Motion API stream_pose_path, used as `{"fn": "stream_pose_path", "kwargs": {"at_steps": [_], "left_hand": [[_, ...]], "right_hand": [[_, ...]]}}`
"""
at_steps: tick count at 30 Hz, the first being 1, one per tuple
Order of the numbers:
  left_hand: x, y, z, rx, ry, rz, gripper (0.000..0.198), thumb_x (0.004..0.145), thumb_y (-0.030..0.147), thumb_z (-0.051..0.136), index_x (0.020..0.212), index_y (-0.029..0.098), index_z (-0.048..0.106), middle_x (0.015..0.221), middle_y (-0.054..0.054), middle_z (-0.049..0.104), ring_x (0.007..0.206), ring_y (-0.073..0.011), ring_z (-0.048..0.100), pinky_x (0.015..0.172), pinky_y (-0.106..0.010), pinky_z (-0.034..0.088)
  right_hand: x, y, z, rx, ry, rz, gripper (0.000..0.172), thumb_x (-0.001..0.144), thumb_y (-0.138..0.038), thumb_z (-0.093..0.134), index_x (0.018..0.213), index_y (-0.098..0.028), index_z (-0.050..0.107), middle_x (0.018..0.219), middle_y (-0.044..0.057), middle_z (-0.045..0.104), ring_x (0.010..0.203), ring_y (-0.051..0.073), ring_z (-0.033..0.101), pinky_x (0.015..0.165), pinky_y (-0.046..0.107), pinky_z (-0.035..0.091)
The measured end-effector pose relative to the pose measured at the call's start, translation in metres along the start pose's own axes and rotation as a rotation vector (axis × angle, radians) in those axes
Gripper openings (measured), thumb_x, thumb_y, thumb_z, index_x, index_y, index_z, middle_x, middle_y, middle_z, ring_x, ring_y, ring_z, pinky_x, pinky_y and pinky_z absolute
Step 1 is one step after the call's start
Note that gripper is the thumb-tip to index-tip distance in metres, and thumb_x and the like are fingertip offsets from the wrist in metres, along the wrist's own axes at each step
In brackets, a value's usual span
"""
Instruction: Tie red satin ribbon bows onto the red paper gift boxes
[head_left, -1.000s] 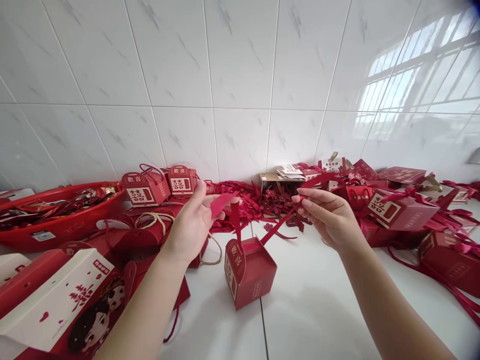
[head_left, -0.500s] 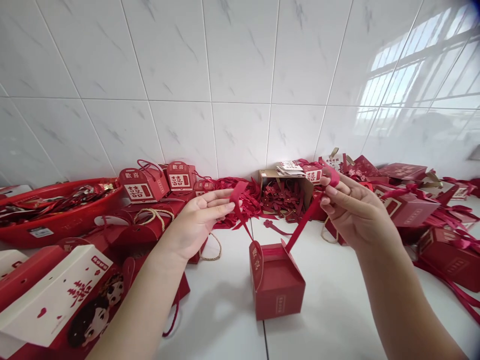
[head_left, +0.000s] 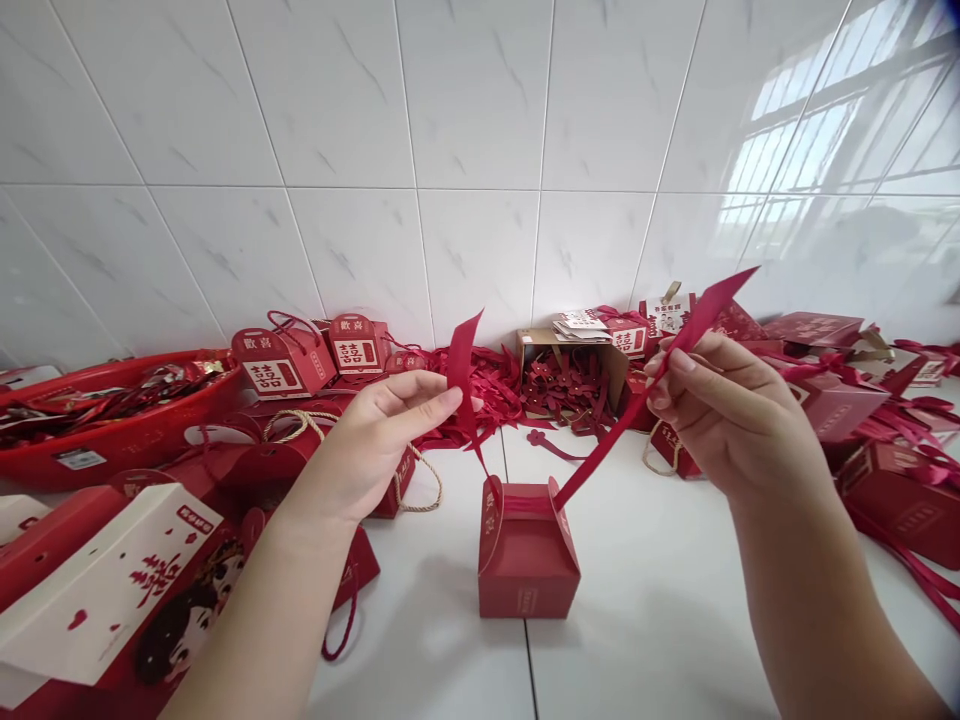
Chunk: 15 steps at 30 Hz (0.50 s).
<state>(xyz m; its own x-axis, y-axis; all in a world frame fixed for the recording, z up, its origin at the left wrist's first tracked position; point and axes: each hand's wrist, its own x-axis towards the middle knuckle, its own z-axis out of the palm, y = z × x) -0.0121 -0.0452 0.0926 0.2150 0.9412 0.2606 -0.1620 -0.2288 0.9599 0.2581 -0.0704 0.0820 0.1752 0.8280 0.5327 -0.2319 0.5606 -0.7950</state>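
A small red gift box [head_left: 529, 575] stands upright on the white tabletop in front of me. A red ribbon [head_left: 600, 452] runs through the slots at its top, with one tail coming out on each side. My left hand [head_left: 405, 425] pinches the left tail between thumb and fingers, above and left of the box. Higher up on the right, my right hand [head_left: 724, 410] pinches the other tail, whose end sticks up past the fingers. Both tails slant outward from the box.
At the far left is a red basin [head_left: 172, 415] of wrapped items. Behind the gift box sit a ribbon pile [head_left: 495, 385] and a cardboard box [head_left: 622, 375] of red pieces. More red boxes [head_left: 907, 500] lie at right, with a white-and-red box [head_left: 112, 590] at left.
The gift box has shifted left and turned to face me more squarely. My hands have moved slightly apart, and the ribbon ends, curled before, now stand up straight.
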Motion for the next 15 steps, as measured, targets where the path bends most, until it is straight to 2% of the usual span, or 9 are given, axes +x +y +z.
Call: {"fn": "stream_pose_path", "kwargs": {"at_steps": [4,8,15], "left_hand": [[0.0003,0.0024,-0.0019,-0.018,0.069,0.015,0.019,0.063,0.028,0.081,0.077,0.021,0.070,0.078,0.001,0.072,0.081,-0.0146,0.064,0.082,-0.026,0.046],[0.0007,0.0040,-0.0027,-0.056,0.123,0.024,0.020,0.060,0.026,0.082,0.075,0.020,0.070,0.076,0.001,0.071,0.081,-0.0154,0.065,0.079,-0.026,0.047],[-0.0010,0.0039,-0.0032,-0.114,0.044,0.154,0.007,0.070,0.024,0.076,0.074,0.023,0.071,0.072,0.002,0.072,0.077,-0.0122,0.065,0.077,-0.022,0.049]], "right_hand": [[-0.0007,0.0041,0.0033,-0.043,-0.052,0.031,0.007,0.078,-0.031,0.068,0.077,-0.025,0.064,0.065,-0.003,0.059,0.055,0.010,0.053,0.047,0.021,0.046],[-0.0020,0.0074,0.0068,-0.090,-0.084,0.045,0.009,0.078,-0.031,0.069,0.077,-0.023,0.065,0.070,-0.001,0.060,0.060,0.011,0.054,0.052,0.022,0.047],[-0.0058,0.0055,0.0073,-0.093,-0.021,-0.056,0.008,0.075,-0.033,0.071,0.076,-0.028,0.065,0.069,-0.003,0.060,0.063,0.013,0.057,0.055,0.026,0.049]]}}
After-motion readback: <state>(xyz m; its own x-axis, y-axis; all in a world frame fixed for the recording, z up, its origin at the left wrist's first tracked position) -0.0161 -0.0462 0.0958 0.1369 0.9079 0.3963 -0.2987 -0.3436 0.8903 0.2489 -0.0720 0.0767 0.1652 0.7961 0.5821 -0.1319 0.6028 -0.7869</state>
